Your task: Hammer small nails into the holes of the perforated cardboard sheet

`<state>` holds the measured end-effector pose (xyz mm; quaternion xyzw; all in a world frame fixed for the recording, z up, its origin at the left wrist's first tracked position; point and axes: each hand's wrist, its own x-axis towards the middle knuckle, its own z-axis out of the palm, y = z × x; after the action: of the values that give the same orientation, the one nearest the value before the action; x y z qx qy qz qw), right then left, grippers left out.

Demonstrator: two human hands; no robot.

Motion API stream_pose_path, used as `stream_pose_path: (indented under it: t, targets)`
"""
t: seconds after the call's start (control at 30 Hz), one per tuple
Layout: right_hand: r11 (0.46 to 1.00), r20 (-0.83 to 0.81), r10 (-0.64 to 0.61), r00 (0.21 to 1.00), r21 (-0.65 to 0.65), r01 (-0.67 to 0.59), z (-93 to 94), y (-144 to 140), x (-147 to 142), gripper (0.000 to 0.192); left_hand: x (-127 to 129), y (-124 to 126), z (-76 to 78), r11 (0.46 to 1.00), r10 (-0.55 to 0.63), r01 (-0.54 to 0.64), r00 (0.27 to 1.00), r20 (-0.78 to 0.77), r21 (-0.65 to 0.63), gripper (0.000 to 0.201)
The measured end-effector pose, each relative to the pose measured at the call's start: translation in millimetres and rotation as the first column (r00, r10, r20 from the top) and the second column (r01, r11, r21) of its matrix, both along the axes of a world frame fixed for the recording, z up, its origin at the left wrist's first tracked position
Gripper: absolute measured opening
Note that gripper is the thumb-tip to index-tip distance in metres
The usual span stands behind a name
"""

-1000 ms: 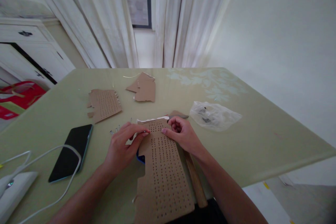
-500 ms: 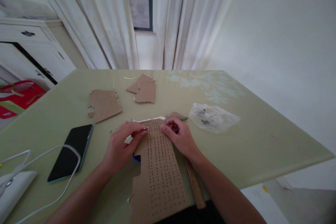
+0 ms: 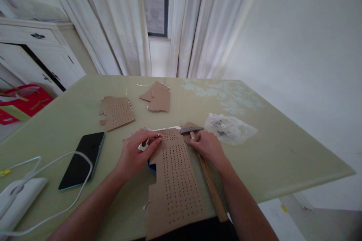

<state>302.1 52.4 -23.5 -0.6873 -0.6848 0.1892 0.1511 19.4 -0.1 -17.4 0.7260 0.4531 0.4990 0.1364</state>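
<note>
A long piece of brown cardboard with rows of small dark holes lies in front of me. At its upper left, my left hand pinches a small metallic piece between thumb and index finger, just over the board; its exact kind is too small to tell. My right hand is closed around the wooden handle of a hammer, close below the metal head. The hammer lies along the board's right side, its head over a scrap of cardboard. Something blue shows partly under the board's left edge.
A clear plastic bag with dark bits inside lies right of the hammer. Farther back are a holed cardboard piece and torn cardboard. On the left, a phone lies under a white cable beside a white power strip.
My right hand has left the cardboard's upper right edge, moved right and taken hold of the hammer's handle. My left hand keeps its pinch near the same spot. The view has shifted slightly.
</note>
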Motion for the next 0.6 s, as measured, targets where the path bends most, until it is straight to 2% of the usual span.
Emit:
stream_pose_path:
  t: [0.13,0.23,0.3,0.37,0.43,0.5,0.57,0.6]
  targets:
    - [1.0,-0.144,-0.002,0.99,-0.001,0.002,-0.3,7,9,0.022,2,2,-2.0,1.0,-0.009,0.01,0.999,0.033,-0.012,0.008]
    - [0.997,-0.307,0.055,0.95,-0.038,-0.07,3.7,8,13,0.011,4,4,-3.1,1.0,-0.013,0.013,0.999,0.039,-0.014,0.01]
    - [0.993,-0.389,0.089,0.917,-0.035,-0.111,9.6,7,12,0.019,5,5,-4.0,1.0,-0.019,0.019,0.999,0.044,-0.005,0.009]
    - [0.991,-0.484,0.135,0.865,0.042,-0.131,20.4,4,9,0.03,6,6,-5.3,1.0,-0.028,0.028,0.998,0.051,0.002,0.009]
    - [0.974,-0.572,0.221,0.79,0.176,-0.146,38.8,-1,5,0.04,6,6,-6.7,0.999,-0.04,0.041,0.997,0.059,-0.008,0.009]
    - [0.946,-0.556,0.314,0.77,0.249,-0.206,65.7,-8,2,0.046,7,7,-7.8,0.998,-0.046,0.049,0.996,0.071,-0.03,0.009]
    - [0.901,-0.393,0.425,0.815,0.268,-0.341,97.3,-16,0,0.043,7,7,-8.5,0.997,-0.05,0.054,0.995,0.086,-0.047,0.01]
    - [0.853,-0.246,0.503,0.828,0.292,-0.432,112.5,-20,-2,0.037,7,8,-8.7,0.997,-0.054,0.059,0.994,0.091,-0.053,0.01]
